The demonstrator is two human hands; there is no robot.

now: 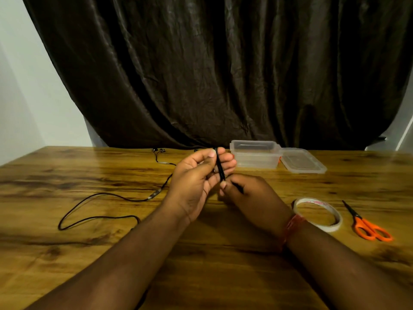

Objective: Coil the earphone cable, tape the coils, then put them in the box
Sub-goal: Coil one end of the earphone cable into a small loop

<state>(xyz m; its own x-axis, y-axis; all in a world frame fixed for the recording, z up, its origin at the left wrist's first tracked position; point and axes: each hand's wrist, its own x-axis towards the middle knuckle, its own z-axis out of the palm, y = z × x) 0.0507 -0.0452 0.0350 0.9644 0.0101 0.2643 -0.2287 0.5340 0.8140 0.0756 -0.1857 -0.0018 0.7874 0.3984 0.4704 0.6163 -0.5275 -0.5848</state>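
Two bare forearms reach over a glossy wooden bench (67, 253) with dark, streaky grain. The left hand (196, 177) is raised, palm turned inward, its fingers curled round a narrow upright bundle of thin black earphone cable (220, 166). The right hand (250, 195) sits just below and to the right, knuckles up, fingers bent, pinching a strand of the same cable near the bundle's lower end. A reddish thread band (290, 229) circles the right wrist.

The rest of the cable trails loose to the left across the bench in soft loops, past a small inline piece, up to the earbuds (159, 150) at the far edge.

At the far right of the hands stands an open, clear plastic box (254, 158), rectangular with rounded corners; its flat clear lid (301, 161) lies touching its right side. Nearer, on the right, a flat ring of white tape (335, 224) lies beside small orange-handled scissors (366, 227). A dark, creased, satiny curtain (223, 70) hangs behind.
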